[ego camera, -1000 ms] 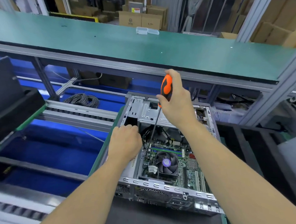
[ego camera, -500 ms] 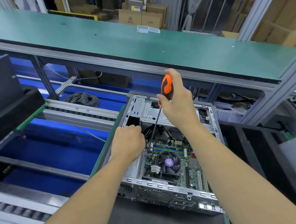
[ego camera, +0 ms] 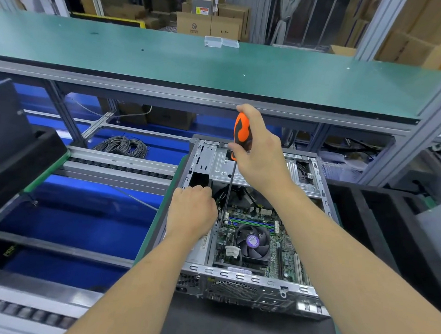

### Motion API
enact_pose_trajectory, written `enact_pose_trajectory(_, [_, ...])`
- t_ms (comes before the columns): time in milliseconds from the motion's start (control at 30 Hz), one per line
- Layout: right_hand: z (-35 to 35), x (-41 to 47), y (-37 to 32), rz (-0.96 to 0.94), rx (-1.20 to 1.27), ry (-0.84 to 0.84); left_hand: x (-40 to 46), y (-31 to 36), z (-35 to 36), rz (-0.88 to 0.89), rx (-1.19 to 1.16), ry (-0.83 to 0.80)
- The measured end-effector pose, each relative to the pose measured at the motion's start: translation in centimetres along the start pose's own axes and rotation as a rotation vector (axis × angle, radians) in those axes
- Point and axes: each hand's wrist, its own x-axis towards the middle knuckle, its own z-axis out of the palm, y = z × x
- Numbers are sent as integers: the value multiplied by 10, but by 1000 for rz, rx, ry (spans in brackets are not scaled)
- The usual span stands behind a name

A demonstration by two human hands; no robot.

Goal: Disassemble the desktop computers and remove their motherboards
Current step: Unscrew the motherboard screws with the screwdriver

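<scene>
An open desktop computer case lies on a black mat in front of me. Inside it I see the green motherboard and its round CPU fan. My right hand grips the orange and black handle of a screwdriver. The tool stands nearly upright, its thin shaft reaching down to the motherboard's upper left corner. My left hand sits curled over the case's left inner wall, beside black cables; what its fingertips touch is hidden.
A long green shelf runs overhead, with a clear plastic box on it. To the left are a roller conveyor, a coil of grey cable and a black tray. Black frames stand at the right.
Both hands stay in nearly the same place on the case and screwdriver. Only the view has shifted slightly.
</scene>
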Motion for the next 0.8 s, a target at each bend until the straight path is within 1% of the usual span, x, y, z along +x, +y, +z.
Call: enact_pose_trajectory(800, [8, -4, -4, -65, 12, -35, 0, 2, -2, -2, 6, 4])
